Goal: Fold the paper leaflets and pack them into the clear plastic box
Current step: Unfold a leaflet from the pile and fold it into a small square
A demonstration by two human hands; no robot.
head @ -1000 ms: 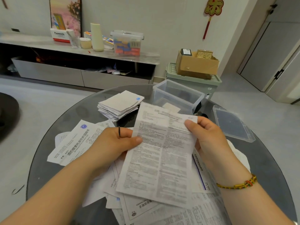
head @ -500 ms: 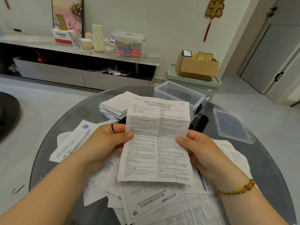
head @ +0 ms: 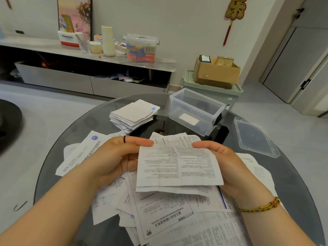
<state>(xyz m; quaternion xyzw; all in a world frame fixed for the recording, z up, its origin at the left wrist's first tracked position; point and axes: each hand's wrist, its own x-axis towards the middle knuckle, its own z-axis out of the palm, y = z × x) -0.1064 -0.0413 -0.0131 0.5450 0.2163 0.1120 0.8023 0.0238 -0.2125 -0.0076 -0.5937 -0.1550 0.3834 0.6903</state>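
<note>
Glass table (head: 74, 132), clear plastic box (head: 197, 96) holding one white slip (head: 189, 119), left hand (head: 113, 160) and right hand (head: 229, 167) fingers (head: 200, 144) pinching folded leaflet (head: 177, 166)

Both forearms angled inward from the lower corners, palms turned toward each other. The left hand (head: 113, 157) and right hand (head: 225, 164) each pinched a side of the folded leaflet (head: 177, 167), thumbs on top, fingers (head: 130, 157) underneath.

A thin black ring (head: 124, 139) circles 1 finger of the left hand (head: 113, 160). At the wrist of the right hand (head: 225, 166) sits 1 braided cord bracelet (head: 262, 207), yellow-gold with red and dark green sections. Both forearms are bare.
</note>
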